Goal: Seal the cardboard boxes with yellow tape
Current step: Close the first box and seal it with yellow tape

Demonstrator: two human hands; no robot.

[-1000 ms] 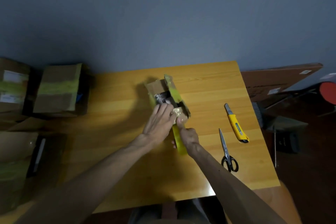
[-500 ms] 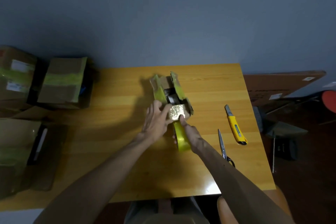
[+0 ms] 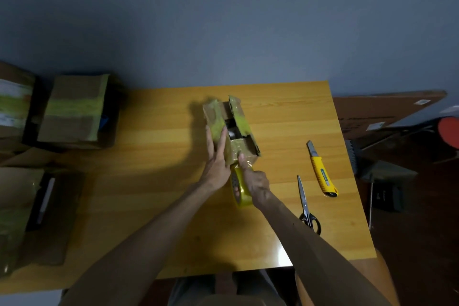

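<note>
The left hand (image 3: 216, 156) had flattened along the left flap of the box (image 3: 229, 126), fingers straight and pressing it inward, where half a second before they had curled over the near end. The right hand (image 3: 255, 182) gripped the tape roll (image 3: 239, 190), which stood on edge just in front of the box, and its thumb pinned the free end of tape onto the near panel. The strip looked anchored there, so the seal seemed barely started: the right flap stood up and the top gaped, with something dark and shiny showing inside. The box sat near the middle of the table (image 3: 149, 181), slightly toward the far edge, turned a little more lengthwise than before. The flaps had been spread wider a second earlier; they now stood closer together. The scissors (image 3: 306, 206) and the knife (image 3: 321, 171) lay untouched toward the right edge, and taped boxes (image 3: 74, 109) sat off the left edge. Closing both flaps before running the tape over them appeared to be the step in hand.
</note>
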